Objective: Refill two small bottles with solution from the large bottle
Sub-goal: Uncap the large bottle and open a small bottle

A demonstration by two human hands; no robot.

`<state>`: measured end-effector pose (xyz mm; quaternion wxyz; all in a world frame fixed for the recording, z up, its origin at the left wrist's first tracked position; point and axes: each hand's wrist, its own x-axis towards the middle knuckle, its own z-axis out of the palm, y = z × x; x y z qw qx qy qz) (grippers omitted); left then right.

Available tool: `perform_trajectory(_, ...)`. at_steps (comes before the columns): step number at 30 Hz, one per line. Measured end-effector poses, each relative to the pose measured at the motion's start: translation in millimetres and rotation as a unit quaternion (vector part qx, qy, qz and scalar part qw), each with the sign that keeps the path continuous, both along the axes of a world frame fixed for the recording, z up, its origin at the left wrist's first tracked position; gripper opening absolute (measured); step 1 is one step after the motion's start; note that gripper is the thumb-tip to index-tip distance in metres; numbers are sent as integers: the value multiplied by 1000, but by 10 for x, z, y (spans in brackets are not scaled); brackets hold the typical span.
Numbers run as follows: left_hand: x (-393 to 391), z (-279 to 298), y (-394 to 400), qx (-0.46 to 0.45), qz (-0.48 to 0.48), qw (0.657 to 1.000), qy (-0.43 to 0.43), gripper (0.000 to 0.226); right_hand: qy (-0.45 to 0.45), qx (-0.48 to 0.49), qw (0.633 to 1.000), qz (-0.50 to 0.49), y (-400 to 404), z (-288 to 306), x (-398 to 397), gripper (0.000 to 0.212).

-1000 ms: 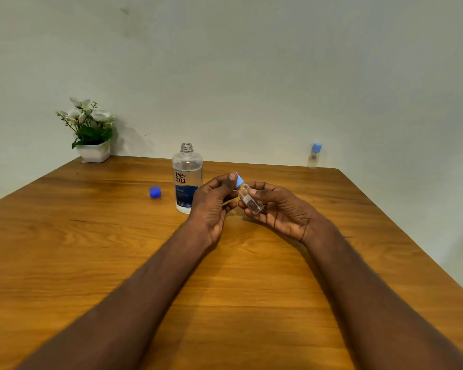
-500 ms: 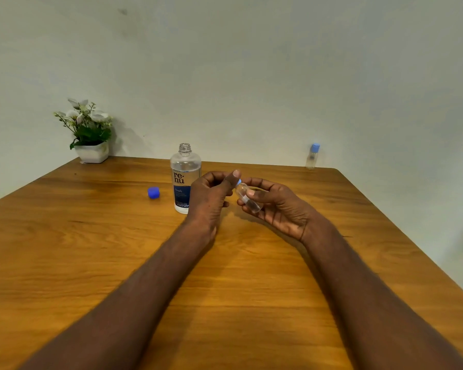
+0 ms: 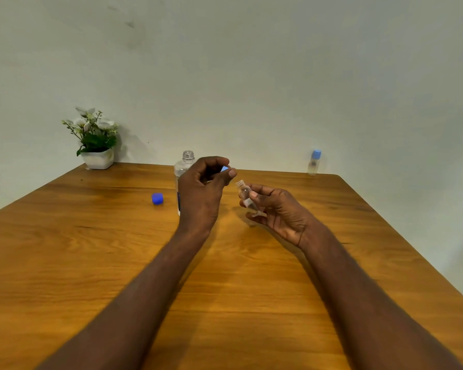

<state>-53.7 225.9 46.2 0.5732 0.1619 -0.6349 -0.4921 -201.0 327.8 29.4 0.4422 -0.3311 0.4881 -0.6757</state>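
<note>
My right hand (image 3: 278,209) holds a small clear bottle (image 3: 246,196), tilted with its open threaded neck up and to the left. My left hand (image 3: 202,194) is raised beside it, fingers pinched on the bottle's light blue cap (image 3: 224,169), which is off the neck. The large clear bottle (image 3: 183,166) with a blue label stands uncapped behind my left hand, mostly hidden by it. Its dark blue cap (image 3: 157,198) lies on the table to the left. A second small bottle (image 3: 314,162) with a light blue cap stands at the table's far edge.
The wooden table (image 3: 225,289) meets a pale wall at the back. A white pot of flowers (image 3: 95,141) stands in the far left corner. The table's right edge slants down toward the lower right.
My left hand has taken the light blue cap off the small bottle and lifted it up and away. The right hand keeps the bottle, now with its neck bare.
</note>
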Motion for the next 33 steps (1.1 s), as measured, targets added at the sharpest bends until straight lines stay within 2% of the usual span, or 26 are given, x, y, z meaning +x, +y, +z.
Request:
perform_trajectory(3, 205, 37, -16, -71, 45, 996, 5, 23, 4, -6, 999, -43, -77, -3, 65, 37)
perform_trajectory(6, 483, -7, -137, -86, 75, 994, 0, 23, 31, -25, 995, -91, -160, -43, 132, 36)
perform_trajectory(8, 681, -63, -281, -64, 89, 993, -34, 24, 129, -23, 981, -143, -207, -66, 203, 35)
perform_trajectory(10, 873, -165, -455, -48, 121, 985, -112, 23, 252, -5, 949, -190, -265, -110, 275, 38)
perform_trajectory(13, 1053, -351, -681, -37, 171, 960, -220, 20, 345, 16, 915, -206, -376, -206, 340, 42)
perform_trajectory(16, 1051, -451, -744, 5, 186, 941, -282, 15, 378, 33, 898, -223, -428, -290, 414, 40)
perform_trajectory(19, 1046, -471, -739, 19, 201, 937, -286, 16, 410, 40, 880, -238, -428, -312, 447, 43)
perform_trajectory(25, 1074, -482, -758, 55, 180, 934, -304, 21, 433, 67, 866, -240, -430, -325, 454, 48)
perform_trajectory(29, 1073, -493, -738, 38, 169, 929, -327, 18, 445, 82, 861, -233, -427, -332, 421, 56)
perform_trajectory(33, 1063, -479, -713, 14, 180, 915, -362, 24, 461, 90, 850, -237, -432, -351, 383, 57)
